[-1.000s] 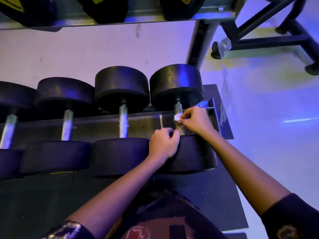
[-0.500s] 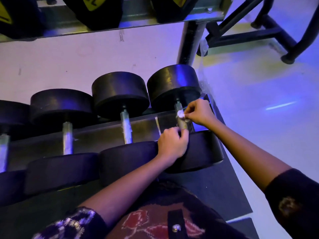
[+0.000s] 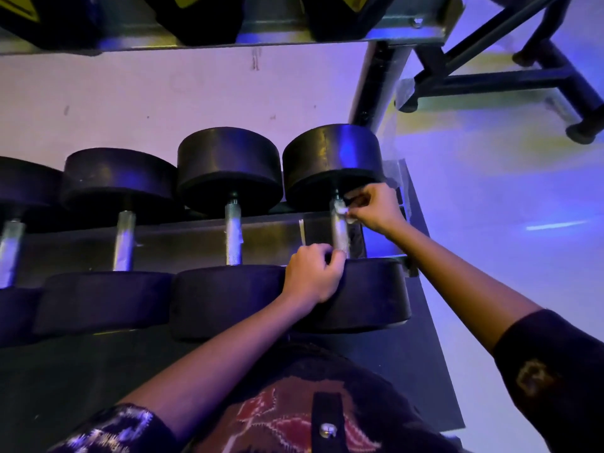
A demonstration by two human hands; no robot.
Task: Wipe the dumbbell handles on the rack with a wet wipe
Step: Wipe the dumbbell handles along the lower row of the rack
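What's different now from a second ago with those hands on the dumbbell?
The right hand, pinching the wipe, has slid up the handle from near its middle to the far end, just under the far weight head. The left hand has stayed at the near end of the handle, resting on the near head. The other dumbbells on the rack have not moved.

A grey metal rack tray [image 3: 183, 238] carries four black dumbbells in a row, from nine o'clock [image 3: 9, 253] to centre [image 3: 340, 230]
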